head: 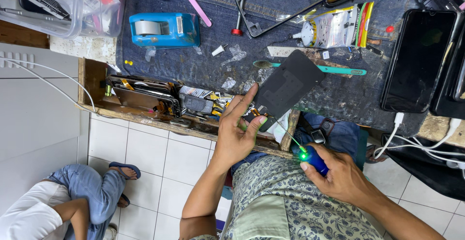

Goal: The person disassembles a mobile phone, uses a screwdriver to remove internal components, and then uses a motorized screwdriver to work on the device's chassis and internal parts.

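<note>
Denim cloth [310, 89] covers your cluttered bench. Your left hand [236, 136] pinches a small black part [255, 119]; your right hand [341, 174] is closed around a blue, green-lit tool [314, 158].

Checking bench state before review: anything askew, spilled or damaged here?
Yes. Clear plastic scraps lie scattered over the denim mat, and the drawer hangs open, crammed with loose parts. Nothing looks plainly broken.

left hand [236, 138] pinches small black part [255, 119] under dark plate [289, 82] | right hand [339, 174] grips blue tool [316, 159], tip glowing green | tape dispenser [164, 29] on denim mat [310, 92]
</note>
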